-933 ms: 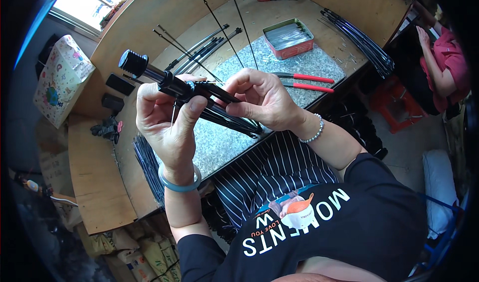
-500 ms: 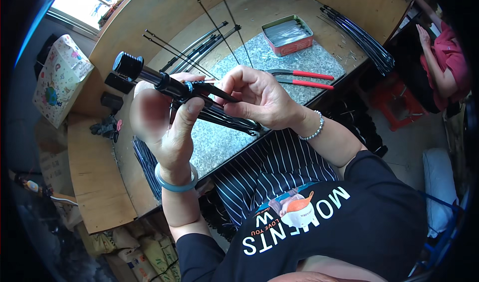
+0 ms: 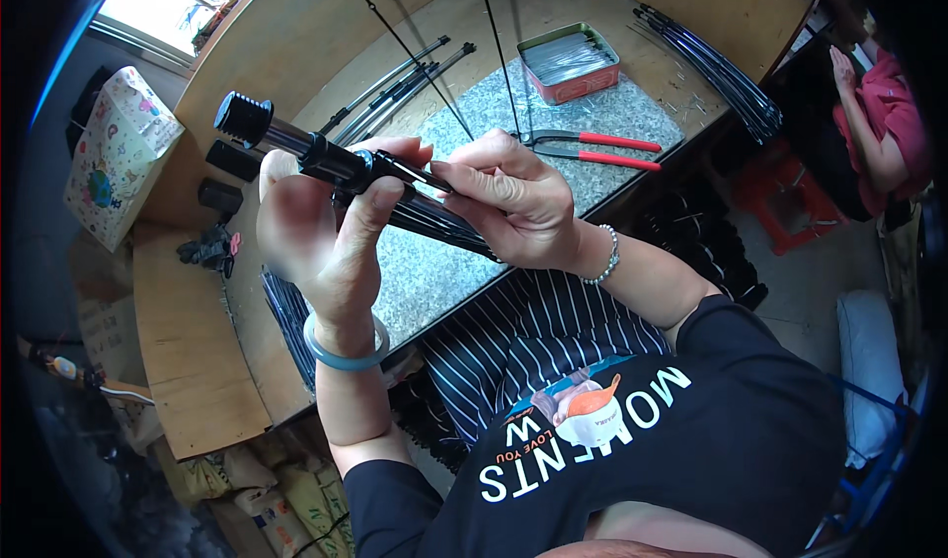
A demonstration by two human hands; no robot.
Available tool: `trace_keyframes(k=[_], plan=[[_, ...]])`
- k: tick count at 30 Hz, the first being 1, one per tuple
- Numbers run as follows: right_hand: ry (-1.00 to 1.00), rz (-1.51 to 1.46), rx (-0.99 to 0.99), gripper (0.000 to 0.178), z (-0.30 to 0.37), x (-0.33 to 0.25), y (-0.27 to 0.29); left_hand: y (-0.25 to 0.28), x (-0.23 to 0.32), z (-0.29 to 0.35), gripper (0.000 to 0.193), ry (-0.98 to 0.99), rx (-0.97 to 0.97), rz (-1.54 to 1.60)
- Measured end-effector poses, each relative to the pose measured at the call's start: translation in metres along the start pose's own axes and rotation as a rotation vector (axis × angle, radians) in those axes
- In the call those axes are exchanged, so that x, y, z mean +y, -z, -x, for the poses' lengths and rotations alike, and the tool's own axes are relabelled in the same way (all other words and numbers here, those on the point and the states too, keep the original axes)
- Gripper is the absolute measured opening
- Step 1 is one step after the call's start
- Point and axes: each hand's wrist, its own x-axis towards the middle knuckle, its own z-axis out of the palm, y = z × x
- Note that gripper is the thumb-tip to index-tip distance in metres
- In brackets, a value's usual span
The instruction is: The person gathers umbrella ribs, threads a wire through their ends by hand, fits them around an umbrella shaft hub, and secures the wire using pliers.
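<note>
Curved wooden panels (image 3: 286, 44) screen the worktop (image 3: 583, 10) I watch from afar through the head view, and a grey speckled slab (image 3: 425, 281) covers its near part, presumably as a firm surface to work over. I see an open tin (image 3: 568, 89) of pale slender pieces and red-handled pliers (image 3: 620, 142) toward the slab's far right, seemingly placed within easy reach of the right hand (image 3: 523, 202); a bundle of black rods (image 3: 711, 74) lies beyond them. Raised above the slab is a black ribbed assembly (image 3: 331, 160), slanting, its grooved end toward the far left. My left hand (image 3: 341, 252) curls around its shaft, thumb near the collar, apparently to steady it; its outer fingers are blurred, so how tightly they close I cannot tell. Thumb and fingers of the right hand pinch a slim black rib (image 3: 410, 171), which seems to suit a fine grip. My left forearm rises almost straight; the right slants inward from lower right.
</note>
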Motion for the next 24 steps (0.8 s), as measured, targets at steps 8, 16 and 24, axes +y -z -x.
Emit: trace_keyframes(k=[8, 16, 24], plan=[[-0.014, -0.060, 0.021, 0.036, -0.004, 0.000, -0.001, 0.005, -0.003, -0.005, 0.023, -0.053, -0.074, -0.022], [-0.024, 0.003, -0.010, 0.037, -0.006, 0.003, 0.001, -0.005, -0.006, -0.003, 0.030, -0.045, 0.047, 0.008], [0.112, 0.136, -0.007, 0.039, -0.003, 0.004, 0.002, -0.004, -0.009, -0.001, 0.032, -0.131, 0.072, -0.122]])
